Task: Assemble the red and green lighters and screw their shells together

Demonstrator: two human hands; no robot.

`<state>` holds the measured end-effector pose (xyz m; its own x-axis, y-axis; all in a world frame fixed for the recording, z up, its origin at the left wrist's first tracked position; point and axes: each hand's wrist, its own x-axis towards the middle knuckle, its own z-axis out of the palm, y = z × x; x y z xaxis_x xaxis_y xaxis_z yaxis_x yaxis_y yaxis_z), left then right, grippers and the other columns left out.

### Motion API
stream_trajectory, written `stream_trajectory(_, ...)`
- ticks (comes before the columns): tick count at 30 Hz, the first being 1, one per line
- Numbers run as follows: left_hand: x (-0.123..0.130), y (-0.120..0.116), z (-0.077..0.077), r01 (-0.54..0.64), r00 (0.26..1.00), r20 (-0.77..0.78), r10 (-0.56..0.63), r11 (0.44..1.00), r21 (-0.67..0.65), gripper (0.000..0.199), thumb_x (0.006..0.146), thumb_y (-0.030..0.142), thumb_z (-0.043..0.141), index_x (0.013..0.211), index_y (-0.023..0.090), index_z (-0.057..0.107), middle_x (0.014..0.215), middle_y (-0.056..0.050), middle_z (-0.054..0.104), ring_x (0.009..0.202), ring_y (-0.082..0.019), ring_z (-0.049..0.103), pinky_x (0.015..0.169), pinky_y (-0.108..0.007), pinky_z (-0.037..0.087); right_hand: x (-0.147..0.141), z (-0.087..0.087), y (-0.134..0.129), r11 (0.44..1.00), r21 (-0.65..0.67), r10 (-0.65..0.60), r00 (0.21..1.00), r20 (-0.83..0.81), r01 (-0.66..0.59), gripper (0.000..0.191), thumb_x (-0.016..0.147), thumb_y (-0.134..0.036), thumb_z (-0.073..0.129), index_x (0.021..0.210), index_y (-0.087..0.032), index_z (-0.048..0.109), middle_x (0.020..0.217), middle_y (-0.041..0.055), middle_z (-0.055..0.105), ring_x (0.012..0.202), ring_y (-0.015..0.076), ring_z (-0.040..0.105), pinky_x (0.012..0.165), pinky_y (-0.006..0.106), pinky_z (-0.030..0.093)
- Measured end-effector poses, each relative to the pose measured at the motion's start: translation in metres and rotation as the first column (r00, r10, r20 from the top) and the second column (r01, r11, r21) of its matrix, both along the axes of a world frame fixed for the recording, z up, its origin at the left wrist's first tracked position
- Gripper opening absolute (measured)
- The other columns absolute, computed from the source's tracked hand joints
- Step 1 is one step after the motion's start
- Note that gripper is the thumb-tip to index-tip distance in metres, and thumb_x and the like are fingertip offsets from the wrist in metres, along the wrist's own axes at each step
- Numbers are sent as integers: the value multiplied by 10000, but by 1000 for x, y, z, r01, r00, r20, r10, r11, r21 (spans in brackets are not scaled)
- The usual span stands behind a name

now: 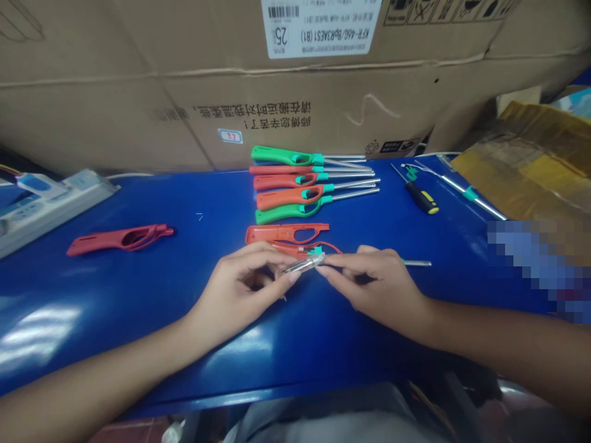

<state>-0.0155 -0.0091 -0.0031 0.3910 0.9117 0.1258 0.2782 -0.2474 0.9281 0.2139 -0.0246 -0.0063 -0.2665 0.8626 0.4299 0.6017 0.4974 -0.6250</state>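
Observation:
Between my two hands is a small clear gas tank [301,266] with a pale end piece. My left hand [244,280] pinches its left part between thumb and fingers. The thumb and forefinger of my right hand [376,280] close on the pale end at the right. Just behind my hands lie red lighter shell halves [289,233], with a teal part [316,251] by the nearer one. A metal tube [418,263] sticks out beyond my right hand.
Several red and green long-nosed lighters [290,195] lie stacked in a row behind. A red shell [120,239] and tiny screws [199,216] lie left, near a power strip [50,200]. A screwdriver [422,197] and a loose tube [475,197] lie right. Cardboard boxes [184,92] border the blue table [184,271].

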Motion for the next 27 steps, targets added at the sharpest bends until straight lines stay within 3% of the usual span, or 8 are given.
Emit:
stream_trajectory(5, 0, 0, 1, 7, 1000, 12, -8, 995, 97, 162, 856, 228, 758, 1007, 178, 788, 977, -74, 711, 696, -123, 703, 529, -195, 631, 1, 1, 0, 1000, 21, -10, 1000, 13, 10, 162, 898, -193, 670, 853, -251, 814, 532, -71, 665, 445, 75, 477, 560, 244, 387)
stream_trajectory(9, -1, 0, 2, 12, 1000, -21, -8, 984, 179, 153, 852, 200, 759, 1001, 177, 784, 913, -55, 698, 637, -91, 657, 511, -174, 593, 3, -2, 1, 989, 148, -4, 997, 80, -7, 188, 911, -187, 644, 794, -225, 787, 460, -86, 577, 424, 69, 462, 565, 243, 377)
stream_trajectory(18, -1, -6, 6, 52, 992, -127, 2, 905, 423, 192, 834, 128, 771, 1019, 177, 778, 760, 14, 652, 575, -50, 584, 540, -158, 510, 6, 3, -1, 911, 387, -34, 909, 416, -143, 268, 935, -213, 589, 689, -186, 689, 515, -49, 581, 483, 103, 526, 570, 326, 297)
stream_trajectory(27, -2, -8, 7, 120, 978, -206, -22, 869, 480, 207, 869, 139, 742, 1071, 182, 753, 771, 15, 622, 600, -64, 580, 566, -184, 511, 4, 6, -2, 891, 392, -16, 846, 532, -230, 261, 945, -204, 539, 716, -174, 661, 537, -23, 566, 515, 138, 502, 575, 339, 284)
